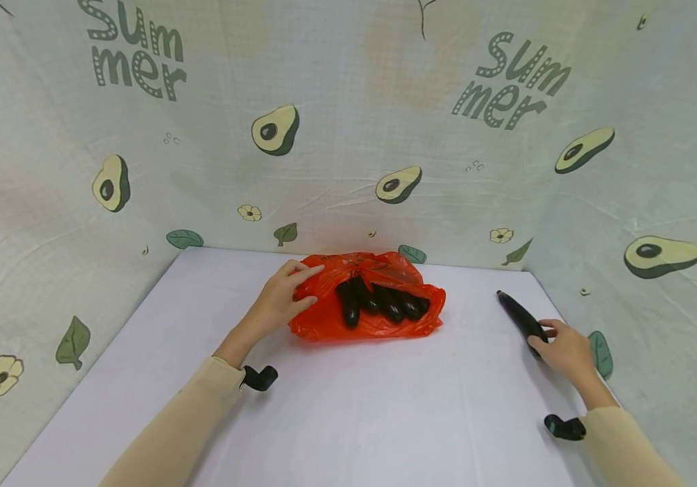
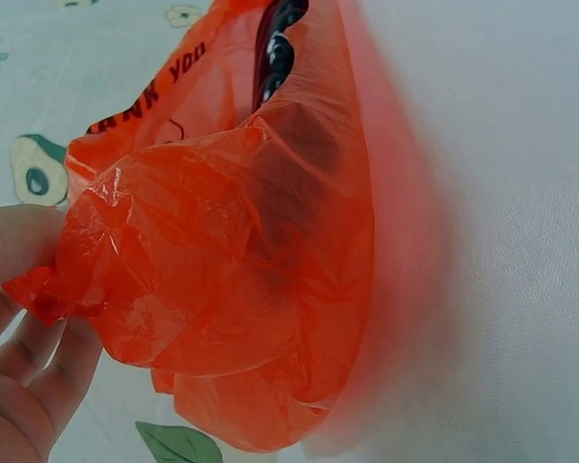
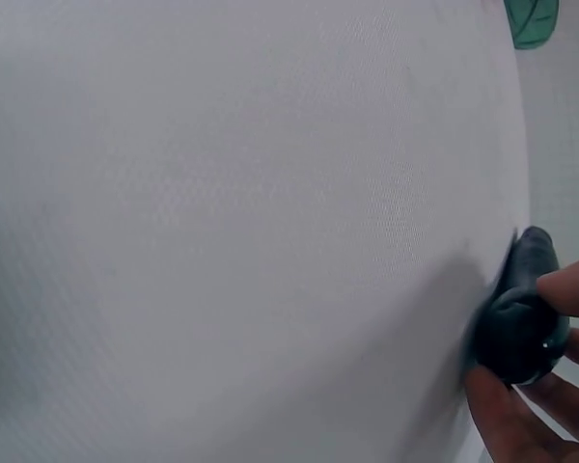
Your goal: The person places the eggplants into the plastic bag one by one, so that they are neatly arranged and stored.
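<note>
A red plastic bag [image 1: 348, 330] lies on the white table with its mouth facing forward. Several dark, glossy eggplants [image 1: 389, 304] show inside it. My left hand [image 1: 281, 295] is at the bag's left end; in the left wrist view its thumb [image 2: 19, 241] and fingers hold a bunched corner of the bag [image 2: 212, 260]. At the table's right side, my right hand [image 1: 564, 348] grips the near end of another long, dark eggplant [image 1: 519, 314]. In the right wrist view, thumb and fingers are round the rounded end of that eggplant [image 3: 516, 338].
The white table [image 1: 348, 412] is bounded at the back and sides by a hanging cloth [image 1: 336, 81] printed with avocados and leaves. Its right edge runs close beside my right hand. Black wrist devices [image 1: 260, 378] sit at both cuffs.
</note>
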`<action>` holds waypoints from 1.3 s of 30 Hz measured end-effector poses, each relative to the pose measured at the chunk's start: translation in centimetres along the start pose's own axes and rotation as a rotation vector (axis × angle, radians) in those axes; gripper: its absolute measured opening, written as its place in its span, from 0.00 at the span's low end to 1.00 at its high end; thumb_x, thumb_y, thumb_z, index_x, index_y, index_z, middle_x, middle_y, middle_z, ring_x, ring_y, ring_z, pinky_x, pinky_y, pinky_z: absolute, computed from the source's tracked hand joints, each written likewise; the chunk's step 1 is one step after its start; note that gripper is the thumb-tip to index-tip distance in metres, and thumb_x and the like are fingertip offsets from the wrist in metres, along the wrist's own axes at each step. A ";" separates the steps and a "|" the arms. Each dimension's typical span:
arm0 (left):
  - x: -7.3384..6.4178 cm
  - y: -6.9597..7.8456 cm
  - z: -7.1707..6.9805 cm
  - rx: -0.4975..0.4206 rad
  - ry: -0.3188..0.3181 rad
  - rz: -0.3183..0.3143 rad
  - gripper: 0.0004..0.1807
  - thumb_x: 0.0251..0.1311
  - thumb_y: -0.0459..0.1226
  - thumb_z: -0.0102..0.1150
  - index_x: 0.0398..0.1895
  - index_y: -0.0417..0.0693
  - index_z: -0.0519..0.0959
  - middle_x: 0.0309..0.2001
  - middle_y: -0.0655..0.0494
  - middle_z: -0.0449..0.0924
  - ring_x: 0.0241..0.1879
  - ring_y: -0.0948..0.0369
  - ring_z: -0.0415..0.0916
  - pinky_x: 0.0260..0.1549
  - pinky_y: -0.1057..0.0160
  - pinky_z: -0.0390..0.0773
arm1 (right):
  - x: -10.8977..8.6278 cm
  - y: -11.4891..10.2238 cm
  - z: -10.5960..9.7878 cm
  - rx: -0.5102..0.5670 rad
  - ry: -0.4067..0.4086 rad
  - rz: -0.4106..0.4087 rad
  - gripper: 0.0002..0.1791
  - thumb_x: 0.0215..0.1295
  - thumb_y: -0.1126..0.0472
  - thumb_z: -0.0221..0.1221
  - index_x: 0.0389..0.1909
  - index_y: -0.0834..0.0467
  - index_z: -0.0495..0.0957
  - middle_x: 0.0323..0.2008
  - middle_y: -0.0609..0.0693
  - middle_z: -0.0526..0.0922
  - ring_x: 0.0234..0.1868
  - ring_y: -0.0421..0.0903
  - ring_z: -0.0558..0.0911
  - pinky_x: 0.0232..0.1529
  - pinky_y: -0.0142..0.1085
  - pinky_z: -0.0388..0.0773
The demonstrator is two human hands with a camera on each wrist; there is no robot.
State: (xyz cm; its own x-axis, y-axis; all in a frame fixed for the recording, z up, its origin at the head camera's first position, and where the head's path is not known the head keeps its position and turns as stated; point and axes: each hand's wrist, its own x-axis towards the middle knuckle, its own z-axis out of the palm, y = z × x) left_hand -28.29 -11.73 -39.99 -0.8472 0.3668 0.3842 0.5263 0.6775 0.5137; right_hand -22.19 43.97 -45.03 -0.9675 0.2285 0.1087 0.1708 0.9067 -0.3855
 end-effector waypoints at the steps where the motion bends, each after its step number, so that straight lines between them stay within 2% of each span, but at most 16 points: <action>1: 0.0 0.0 0.0 0.000 0.000 0.000 0.36 0.54 0.35 0.72 0.68 0.57 0.72 0.49 0.58 0.67 0.49 0.59 0.69 0.49 0.61 0.80 | 0.0 0.0 -0.1 0.000 -0.010 0.005 0.31 0.63 0.55 0.60 0.60 0.71 0.68 0.49 0.76 0.74 0.46 0.71 0.74 0.38 0.57 0.72; 10: 0.0 0.0 0.0 0.009 0.003 0.001 0.35 0.54 0.36 0.72 0.67 0.57 0.72 0.48 0.59 0.67 0.48 0.59 0.69 0.47 0.62 0.80 | 0.6 0.2 -1.0 -0.028 -0.105 -0.032 0.35 0.63 0.50 0.61 0.60 0.73 0.67 0.47 0.76 0.76 0.44 0.69 0.77 0.38 0.55 0.75; 17: -0.1 0.0 0.0 0.010 0.000 -0.003 0.35 0.54 0.36 0.72 0.68 0.57 0.72 0.48 0.59 0.66 0.48 0.60 0.69 0.47 0.62 0.80 | 1.2 0.3 -1.8 0.000 -0.213 0.003 0.39 0.62 0.45 0.62 0.61 0.73 0.66 0.47 0.74 0.76 0.37 0.58 0.81 0.36 0.50 0.77; 24: -0.1 0.2 -0.2 0.006 0.002 0.009 0.35 0.54 0.36 0.72 0.68 0.56 0.72 0.49 0.59 0.67 0.48 0.60 0.69 0.48 0.62 0.79 | 1.5 0.4 -2.0 0.006 -0.253 0.035 0.41 0.61 0.47 0.62 0.63 0.74 0.62 0.51 0.76 0.73 0.36 0.55 0.82 0.39 0.52 0.77; 30: -0.1 0.2 -0.2 0.006 -0.002 0.000 0.35 0.55 0.36 0.71 0.68 0.56 0.72 0.49 0.58 0.67 0.48 0.60 0.69 0.48 0.62 0.79 | 1.4 0.2 -2.1 0.044 -0.282 0.042 0.41 0.63 0.48 0.62 0.64 0.74 0.61 0.50 0.75 0.76 0.31 0.47 0.83 0.37 0.50 0.77; 39: -0.2 0.1 -0.2 0.001 0.004 0.003 0.35 0.55 0.35 0.71 0.67 0.57 0.72 0.49 0.59 0.66 0.47 0.60 0.69 0.46 0.63 0.80 | 0.9 0.0 -2.2 0.121 -0.301 0.038 0.42 0.65 0.46 0.60 0.66 0.74 0.59 0.52 0.74 0.75 0.30 0.46 0.84 0.41 0.53 0.76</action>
State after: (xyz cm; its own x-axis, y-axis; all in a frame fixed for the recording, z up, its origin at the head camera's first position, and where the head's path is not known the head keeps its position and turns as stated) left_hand -28.09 -11.87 -39.83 -0.8453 0.3665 0.3889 0.5290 0.6767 0.5121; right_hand -22.61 44.96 -42.88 -0.9756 0.1298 -0.1771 0.2020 0.8469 -0.4919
